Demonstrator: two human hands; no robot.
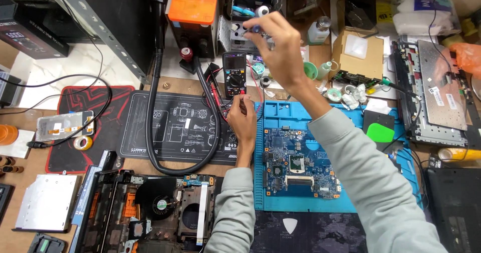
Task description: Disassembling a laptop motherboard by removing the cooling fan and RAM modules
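**Meter leads in one hand, a reach to the back of the bench with the other**

The blue work mat [280, 113] fills the middle of the frame, and on it lies the blue circuit board [298, 164], bare and untouched. To its lower left sits an opened laptop shell [150, 210] with its fan showing; a second opened shell [436, 90] lies at the right edge.

By my reading this is the setting-up stage of a measurement, not the probing itself: neither hand is on the board. The next move would call for bringing the lead tips down onto small points on the board, which takes a steady, fine touch.

Just above the mat's upper left corner stands the black meter [234, 75], its red and black leads [216, 95] trailing down. The left hand [242, 116] sits right below it, fingers curled narrow and pinched round the lead ends.

The right hand [278, 45] stretches to the top centre, towards a rack of tools [245, 22]. Its fingertips are closed tight on a small blue-tipped object [255, 28]; I cannot tell what it is.
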